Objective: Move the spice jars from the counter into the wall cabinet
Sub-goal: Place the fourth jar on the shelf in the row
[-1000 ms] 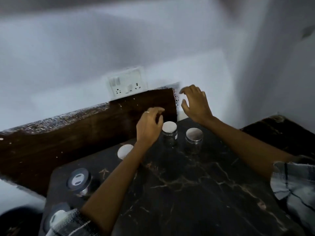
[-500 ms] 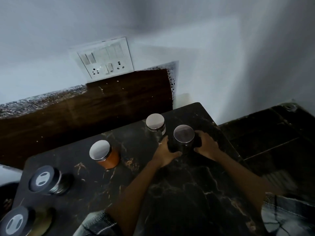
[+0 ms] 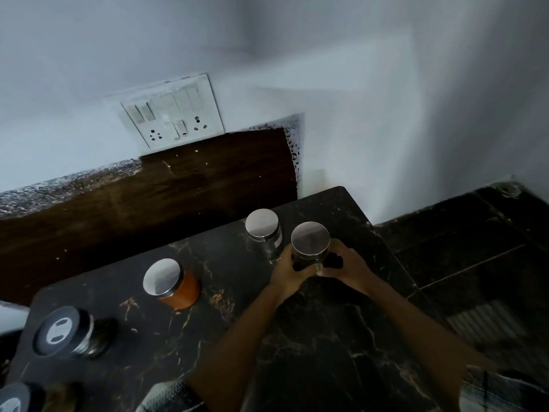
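Both hands, left (image 3: 289, 270) and right (image 3: 346, 267), clasp a dark jar (image 3: 310, 245) on the counter (image 3: 312, 337). Four other jars remain there; the cabinet is unseen, so the task looks barely begun.

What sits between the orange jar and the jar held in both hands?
In the head view, a clear jar with a silver lid stands between the orange jar and the held jar, set slightly farther back.

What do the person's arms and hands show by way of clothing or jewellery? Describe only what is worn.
Both forearms are bare. At the bottom edge each arm ends in a rolled or short checked sleeve, pale with dark lines: left sleeve, right sleeve. The left hand seems to carry a thin ring on one finger. The right hand shows no jewellery.
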